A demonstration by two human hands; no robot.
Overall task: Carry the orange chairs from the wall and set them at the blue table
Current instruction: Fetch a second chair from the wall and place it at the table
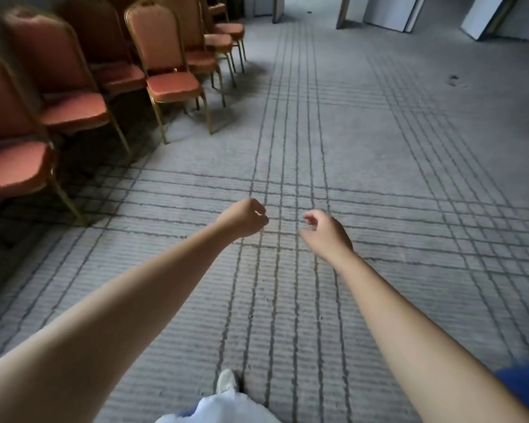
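Several orange padded chairs with gold metal frames stand in a row along the left wall. One orange chair (168, 71) stands slightly forward of the row; another orange chair (13, 148) is nearest me at the far left. Both my arms stretch forward over the carpet. My left hand (245, 219) has its fingers loosely curled and holds nothing. My right hand (326, 232) is also loosely curled and empty. Both hands are well to the right of the chairs and touch none. No blue table is in view.
Grey carpet (379, 154) with dark grid lines covers the floor ahead. White panels or doors (391, 10) lean at the far end near an opening. My white shoe (226, 381) shows at the bottom.
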